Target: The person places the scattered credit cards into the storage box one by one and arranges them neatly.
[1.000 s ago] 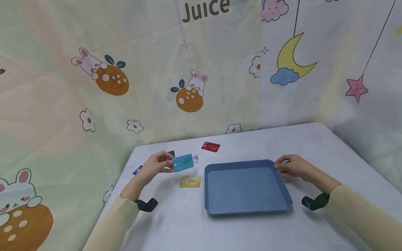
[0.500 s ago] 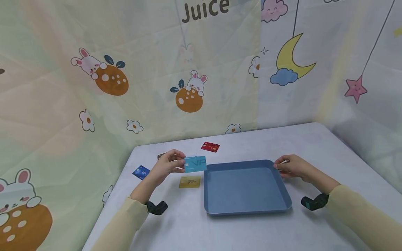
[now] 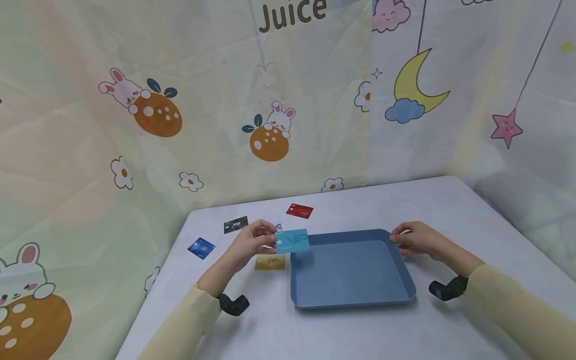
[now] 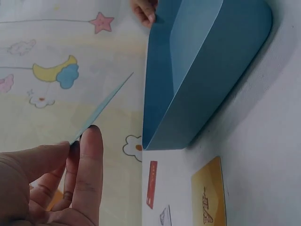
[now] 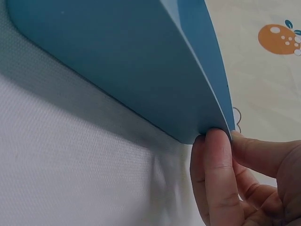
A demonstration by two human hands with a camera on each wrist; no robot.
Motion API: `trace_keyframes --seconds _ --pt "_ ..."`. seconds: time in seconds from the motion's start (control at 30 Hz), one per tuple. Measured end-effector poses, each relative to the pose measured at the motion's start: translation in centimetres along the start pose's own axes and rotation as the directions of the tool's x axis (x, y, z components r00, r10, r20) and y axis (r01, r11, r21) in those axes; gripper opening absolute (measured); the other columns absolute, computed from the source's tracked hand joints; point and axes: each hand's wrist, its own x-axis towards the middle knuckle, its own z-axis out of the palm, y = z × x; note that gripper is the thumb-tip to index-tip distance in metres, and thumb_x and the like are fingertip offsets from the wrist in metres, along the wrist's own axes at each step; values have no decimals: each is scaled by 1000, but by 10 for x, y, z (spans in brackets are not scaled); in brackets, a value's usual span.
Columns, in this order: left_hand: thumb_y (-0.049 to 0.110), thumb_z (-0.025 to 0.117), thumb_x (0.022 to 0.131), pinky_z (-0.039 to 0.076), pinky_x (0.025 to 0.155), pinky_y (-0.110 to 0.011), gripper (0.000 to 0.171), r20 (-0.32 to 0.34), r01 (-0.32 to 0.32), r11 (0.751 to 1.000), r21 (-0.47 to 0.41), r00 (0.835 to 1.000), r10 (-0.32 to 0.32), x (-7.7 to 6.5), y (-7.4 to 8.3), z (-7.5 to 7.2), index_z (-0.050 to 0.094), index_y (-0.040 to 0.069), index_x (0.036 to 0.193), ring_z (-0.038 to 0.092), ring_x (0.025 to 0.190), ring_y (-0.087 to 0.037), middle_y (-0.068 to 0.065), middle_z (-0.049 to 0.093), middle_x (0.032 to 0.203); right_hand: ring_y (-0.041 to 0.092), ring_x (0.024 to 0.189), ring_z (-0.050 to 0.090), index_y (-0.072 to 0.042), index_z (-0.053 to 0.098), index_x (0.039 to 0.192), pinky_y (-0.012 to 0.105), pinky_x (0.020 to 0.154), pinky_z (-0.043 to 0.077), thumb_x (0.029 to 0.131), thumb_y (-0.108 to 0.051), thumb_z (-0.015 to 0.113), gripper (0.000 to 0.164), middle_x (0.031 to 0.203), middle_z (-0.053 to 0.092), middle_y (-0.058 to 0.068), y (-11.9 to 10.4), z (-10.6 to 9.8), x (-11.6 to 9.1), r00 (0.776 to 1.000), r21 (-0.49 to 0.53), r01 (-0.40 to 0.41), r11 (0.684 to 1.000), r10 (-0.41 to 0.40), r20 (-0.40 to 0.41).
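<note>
A light-blue VIP card is pinched between the thumb and fingers of my left hand. The card is held up over the left rim of a blue tray, and the left wrist view shows the card nearly edge-on, apart from the tray wall. My right hand pinches the tray's far right corner. Close up in the right wrist view, the thumb of the right hand is on the inside of the wall and its fingers lie along the outside.
On the white table lie a gold card, a blue card, a black card and a red card. A whitish card shows partly behind the left hand. Printed cloth hangs behind the table.
My left hand has carried the light-blue card to the right, from beside the tray to over its left rim. The black and blue cards have come into fuller view. The right hand keeps its hold.
</note>
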Motion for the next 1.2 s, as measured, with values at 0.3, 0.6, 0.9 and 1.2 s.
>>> trace_keyframes --seconds 0.3,0.6,0.9,1.2 --pt "8 68 99 64 85 -40 24 52 29 994 -105 998 -23 1 -2 22 59 0 120 74 90 -22 -11 67 107 13 76 66 9 56 127 26 68 62 104 -17 62 35 100 68 13 -4 0 -3 1000 -1 10 1000 -10 3" --pt "8 67 99 65 82 -36 28 130 82 986 -142 989 -64 1 -10 45 56 -1 123 72 90 -21 -8 69 101 13 80 66 9 55 128 26 70 62 104 -17 62 36 104 68 15 -4 1 -4 1000 8 -4 1000 4 6" --pt "8 66 100 65 81 -37 25 158 72 983 -167 986 -45 0 -11 63 57 -2 121 73 88 -19 -7 69 100 13 78 66 9 54 128 27 69 62 104 -17 62 36 103 68 14 -3 0 -3 1000 21 -2 1000 2 7" --pt "6 66 99 65 80 -36 21 150 100 975 -199 986 -70 -2 -13 79 60 1 119 73 87 -19 -7 68 99 14 79 66 10 55 128 26 68 62 104 -16 61 35 103 69 13 -6 0 -9 999 25 40 999 -40 25"
